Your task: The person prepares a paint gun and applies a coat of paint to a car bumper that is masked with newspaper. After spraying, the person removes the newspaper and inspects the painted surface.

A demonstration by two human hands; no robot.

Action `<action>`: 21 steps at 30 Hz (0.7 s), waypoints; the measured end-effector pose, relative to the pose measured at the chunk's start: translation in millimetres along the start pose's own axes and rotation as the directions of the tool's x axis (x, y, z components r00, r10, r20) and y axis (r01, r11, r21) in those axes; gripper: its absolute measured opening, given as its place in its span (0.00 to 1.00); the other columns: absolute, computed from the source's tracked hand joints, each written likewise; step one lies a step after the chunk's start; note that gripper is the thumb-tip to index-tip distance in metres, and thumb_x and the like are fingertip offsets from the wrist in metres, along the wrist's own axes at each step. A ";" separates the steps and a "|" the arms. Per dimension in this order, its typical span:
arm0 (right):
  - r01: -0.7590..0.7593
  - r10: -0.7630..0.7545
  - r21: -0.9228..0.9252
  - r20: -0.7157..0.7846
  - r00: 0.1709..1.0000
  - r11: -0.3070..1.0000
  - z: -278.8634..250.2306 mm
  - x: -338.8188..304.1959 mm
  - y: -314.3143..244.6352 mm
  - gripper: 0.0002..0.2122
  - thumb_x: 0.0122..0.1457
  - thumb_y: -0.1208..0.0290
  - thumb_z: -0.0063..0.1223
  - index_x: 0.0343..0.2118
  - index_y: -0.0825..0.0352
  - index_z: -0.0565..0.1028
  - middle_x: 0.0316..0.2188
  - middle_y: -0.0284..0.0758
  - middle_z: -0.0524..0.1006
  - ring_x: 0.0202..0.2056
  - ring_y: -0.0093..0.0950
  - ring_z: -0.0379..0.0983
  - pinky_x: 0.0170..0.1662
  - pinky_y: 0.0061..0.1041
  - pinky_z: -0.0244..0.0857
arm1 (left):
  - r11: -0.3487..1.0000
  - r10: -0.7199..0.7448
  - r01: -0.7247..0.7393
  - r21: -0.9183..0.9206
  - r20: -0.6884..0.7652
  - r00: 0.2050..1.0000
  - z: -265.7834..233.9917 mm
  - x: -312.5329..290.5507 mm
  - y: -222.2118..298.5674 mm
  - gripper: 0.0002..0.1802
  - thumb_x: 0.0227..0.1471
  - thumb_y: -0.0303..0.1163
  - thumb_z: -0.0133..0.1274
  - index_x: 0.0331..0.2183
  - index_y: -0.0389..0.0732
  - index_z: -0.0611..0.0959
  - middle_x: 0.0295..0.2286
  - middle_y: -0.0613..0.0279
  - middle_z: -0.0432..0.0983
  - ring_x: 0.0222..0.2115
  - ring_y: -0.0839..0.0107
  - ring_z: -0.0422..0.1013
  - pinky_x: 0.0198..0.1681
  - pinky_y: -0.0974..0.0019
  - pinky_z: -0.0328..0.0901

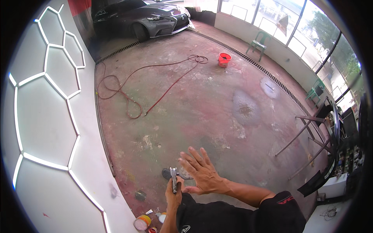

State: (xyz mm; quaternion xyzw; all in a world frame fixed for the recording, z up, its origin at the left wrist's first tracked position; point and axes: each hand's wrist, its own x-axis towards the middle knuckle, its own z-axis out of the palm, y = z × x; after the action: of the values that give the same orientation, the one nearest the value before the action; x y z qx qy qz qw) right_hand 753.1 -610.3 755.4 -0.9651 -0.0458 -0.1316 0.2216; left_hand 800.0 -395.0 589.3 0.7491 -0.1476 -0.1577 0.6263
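My left hand (173, 197) is closed around a small metal spray gun (173, 179), held upright in front of my body. Beside it, my right hand (203, 175) is raised and open, its fingers spread and nothing in its grasp. The right thumb and palm edge come near the left hand; I cannot tell if they touch. A dark shoe (166, 173) shows on the floor just beyond the spray gun. Part of a rounded greyish thing (185, 174) peeks out between the hands, mostly hidden by them.
A red hose (126, 95) lies in loops across the stained floor. Farther off are a red bucket (224, 59), a grey car (155, 17) and green chairs (258, 43). Paint cans (142, 222) stand at lower left; a metal stand (311, 130) with a dark panel is at right.
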 end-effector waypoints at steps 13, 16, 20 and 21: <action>-0.423 0.587 0.514 -0.210 0.782 0.747 111.4 384.1 171.3 0.18 0.79 0.60 0.39 0.56 0.69 0.75 0.47 0.45 0.83 0.48 0.41 0.82 0.55 0.40 0.71 | 0.987 -0.145 0.156 0.027 -0.248 0.958 -174.5 351.7 -6.9 0.19 0.65 0.28 0.58 0.56 0.34 0.79 0.41 0.52 0.82 0.40 0.66 0.77 0.47 0.62 0.71; -0.590 0.707 0.455 -0.136 0.694 0.667 188.4 456.0 250.2 0.20 0.78 0.56 0.41 0.45 0.69 0.78 0.29 0.40 0.83 0.32 0.36 0.82 0.39 0.37 0.72 | 0.978 -0.201 0.208 -0.021 -0.360 0.911 -202.8 419.9 -53.3 0.22 0.66 0.28 0.57 0.59 0.33 0.77 0.43 0.53 0.82 0.41 0.67 0.77 0.48 0.63 0.71; -0.862 0.807 0.288 0.319 0.497 0.417 285.5 589.8 356.9 0.25 0.74 0.46 0.46 0.41 0.70 0.80 0.27 0.42 0.83 0.30 0.40 0.81 0.38 0.40 0.70 | 0.920 -0.382 0.379 -0.100 -0.446 0.809 -225.6 515.2 -101.2 0.28 0.65 0.26 0.56 0.64 0.31 0.73 0.47 0.49 0.81 0.46 0.61 0.77 0.54 0.60 0.70; -0.890 0.795 0.236 0.401 0.455 0.390 316.8 626.1 385.5 0.26 0.73 0.45 0.48 0.40 0.70 0.80 0.29 0.43 0.84 0.31 0.42 0.82 0.38 0.41 0.70 | 0.894 -0.439 0.431 -0.125 -0.447 0.780 -227.6 541.2 -107.2 0.30 0.64 0.25 0.55 0.65 0.30 0.71 0.49 0.47 0.81 0.48 0.59 0.78 0.56 0.59 0.69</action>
State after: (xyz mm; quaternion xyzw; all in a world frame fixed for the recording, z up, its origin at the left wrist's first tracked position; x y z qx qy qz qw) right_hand 1485.5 -798.2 492.2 -0.7885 0.4014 0.1221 0.4498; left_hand 1389.1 -400.2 493.5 0.7732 0.1844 -0.1156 0.5957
